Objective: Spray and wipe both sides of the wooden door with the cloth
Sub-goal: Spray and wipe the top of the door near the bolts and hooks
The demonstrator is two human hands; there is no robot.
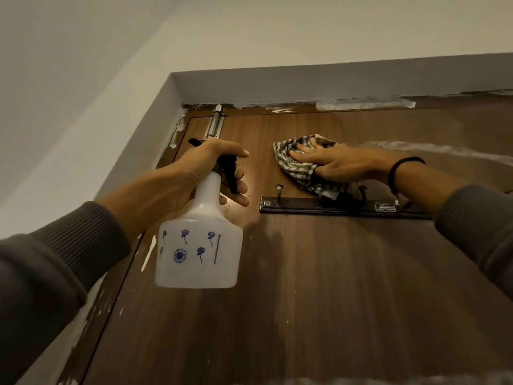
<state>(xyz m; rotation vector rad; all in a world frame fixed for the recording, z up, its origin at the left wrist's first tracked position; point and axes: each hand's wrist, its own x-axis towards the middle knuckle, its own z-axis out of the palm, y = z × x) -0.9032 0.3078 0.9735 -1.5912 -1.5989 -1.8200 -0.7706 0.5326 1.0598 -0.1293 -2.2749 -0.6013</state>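
Our left hand (219,168) gripped the neck of the white spray bottle (198,245), fingers curled round its black trigger, just left of the dark hook rail (333,208) screwed to the wooden door (333,287). The bottle's body hung lower than the rail's left end. Our right hand (333,162) lay flat with fingers spread, pressing the checked cloth (294,162) against the door just above the rail. The cloth's lower corner drooped onto the rail's middle hooks. A black band (399,168) circled that wrist. A metal bolt (215,125) sat well above the rail's left end. A darker patch (266,234) showed just below that end.
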